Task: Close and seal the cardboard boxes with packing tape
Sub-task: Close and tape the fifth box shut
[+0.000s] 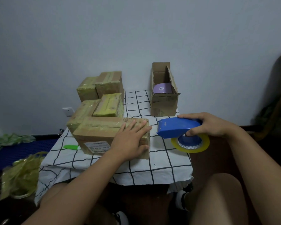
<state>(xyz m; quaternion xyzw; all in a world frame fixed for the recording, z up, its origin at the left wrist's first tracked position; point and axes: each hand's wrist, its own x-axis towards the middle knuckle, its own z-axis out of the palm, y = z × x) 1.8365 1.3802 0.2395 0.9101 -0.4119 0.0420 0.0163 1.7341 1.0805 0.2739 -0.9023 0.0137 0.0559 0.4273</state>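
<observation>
Cardboard under my left hand [130, 140]: the near box [110, 135] sits on the checked cloth [161, 159], flaps down and tape already across its top, and I press my straight fingers flat over its right top edge. My right hand [208, 125] grips the blue dispenser [177, 128] just beside that edge, its yellowish roll [191, 144] hanging below. I judge I am between strips on this box, either smoothing an end or starting another pass. Next I need the dispenser's mouth set on the box's side, then drawn across the seam while the left hand steadies. Sealed boxes [102, 93] are stacked behind. One open box [165, 98] stands at the far right, flaps up, something purple inside; it still needs closing.
</observation>
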